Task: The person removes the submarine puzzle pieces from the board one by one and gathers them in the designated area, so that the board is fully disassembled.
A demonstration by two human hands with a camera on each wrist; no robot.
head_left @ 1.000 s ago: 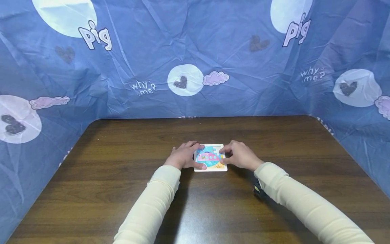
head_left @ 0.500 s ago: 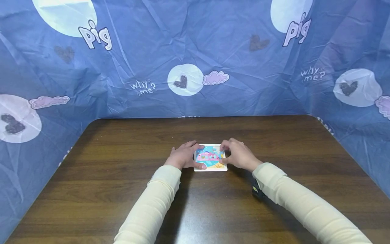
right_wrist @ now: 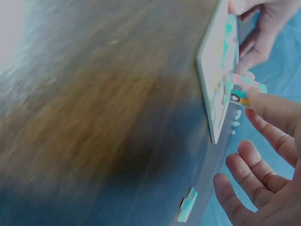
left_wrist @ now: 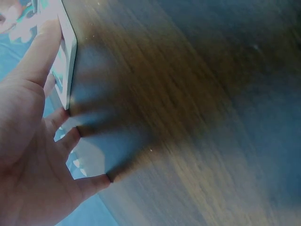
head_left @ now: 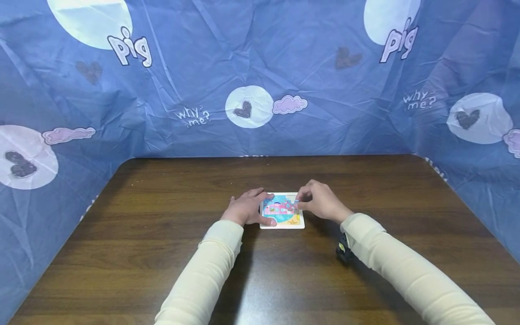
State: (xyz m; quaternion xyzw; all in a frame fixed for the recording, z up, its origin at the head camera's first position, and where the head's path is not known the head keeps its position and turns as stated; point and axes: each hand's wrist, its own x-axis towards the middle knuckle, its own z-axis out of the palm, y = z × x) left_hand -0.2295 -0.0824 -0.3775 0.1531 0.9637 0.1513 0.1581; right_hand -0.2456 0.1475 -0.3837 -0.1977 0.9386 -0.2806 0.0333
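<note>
The left hand point(head_left: 247, 208), spread, touches the jigsaw tray point(head_left: 284, 226); the right hand point(head_left: 323, 203) pinches 1 jigsaw piece point(right_wrist: 242, 88). Near the right hand, 1 loose piece point(right_wrist: 188, 205) lies on the worktop point(head_left: 122, 253).

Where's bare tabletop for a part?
Free: table between left sleeve and right sleeve, short of the jigsaw board; also outside the left sleeve. Crowded: the board, left hand on it, right hand pinching a jigsaw piece, loose piece nearby.
</note>
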